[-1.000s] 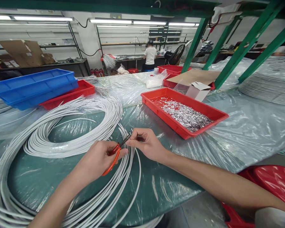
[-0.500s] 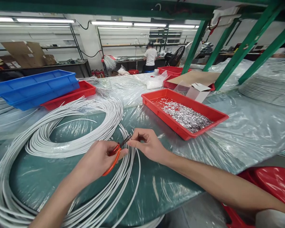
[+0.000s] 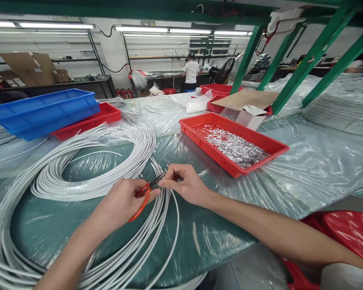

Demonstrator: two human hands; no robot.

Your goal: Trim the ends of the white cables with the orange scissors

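Note:
My left hand is closed around orange-handled scissors. Their dark blades point up and right, reaching the fingertips of my right hand. Thumb and forefinger of that right hand are pinched on the end of a white cable, mostly hidden by the fingers. Below both hands runs a loose bundle of white cables, with their cut ends just beyond the blades. A second coil of white cables lies to the left, behind my left hand.
A red tray of small silvery metal pieces stands beyond my right hand. Blue trays sit on a red tray at left. Plastic sheeting covers the table. Green posts rise at right, and a red stool stands beside the table.
Both hands and the scissors have shifted very slightly left in the picture, along with the whole view. Their grips look the same.

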